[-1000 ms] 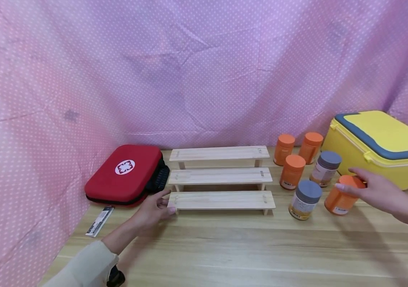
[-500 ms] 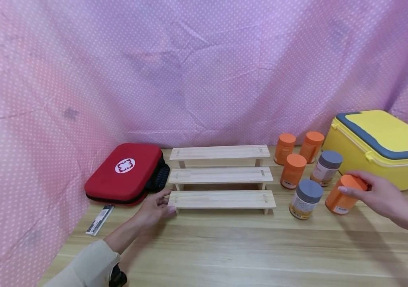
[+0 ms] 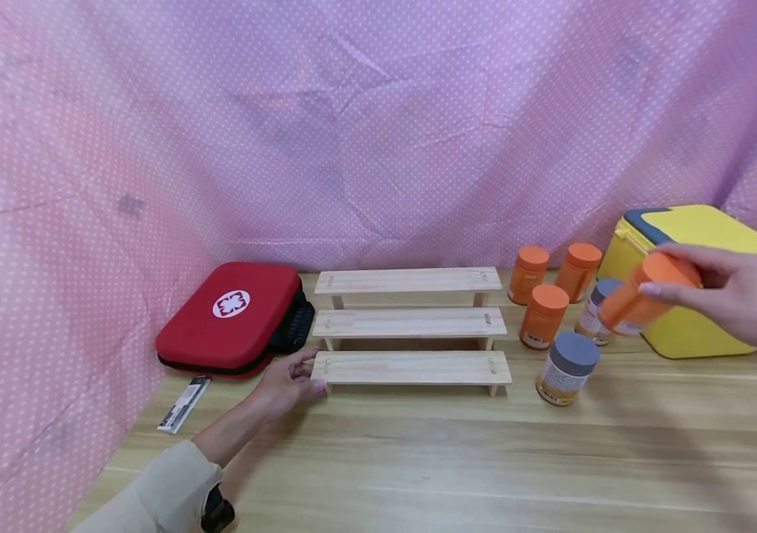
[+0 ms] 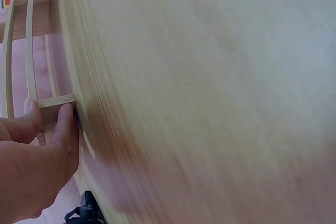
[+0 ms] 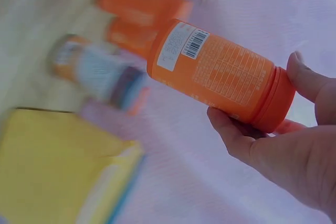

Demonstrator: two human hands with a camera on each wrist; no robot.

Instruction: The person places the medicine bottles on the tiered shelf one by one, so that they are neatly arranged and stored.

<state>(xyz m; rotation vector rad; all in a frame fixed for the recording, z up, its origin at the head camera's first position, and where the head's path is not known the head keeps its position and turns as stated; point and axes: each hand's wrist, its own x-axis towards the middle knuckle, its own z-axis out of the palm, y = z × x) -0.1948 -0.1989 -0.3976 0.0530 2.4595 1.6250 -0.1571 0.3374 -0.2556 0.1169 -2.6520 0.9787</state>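
Observation:
My right hand (image 3: pixel 744 296) grips an orange supplement bottle (image 3: pixel 644 295) near its lid and holds it tilted above the table, in front of the yellow box. The right wrist view shows a printed table and a barcode on that bottle (image 5: pixel 210 72). At the left end of a three-tier wooden display shelf (image 3: pixel 411 368), my left hand (image 3: pixel 285 385) pinches the lowest step. In the left wrist view, thumb and fingers of the left hand (image 4: pixel 39 166) lie at the step's end and its short leg (image 4: pixel 58 100).
Right of the shelf stand orange bottles (image 3: pixel 543 317) and two grey-lidded jars (image 3: pixel 567 369), one partly hidden behind the held bottle. A yellow box (image 3: pixel 691 326) is at the far right. On the left lie a red first-aid case (image 3: pixel 231 318) and a small flat packet (image 3: pixel 183 404).
My right hand has lifted the orange bottle off the table, up and slightly right, tilting it. The left hand has stayed at the shelf's end.

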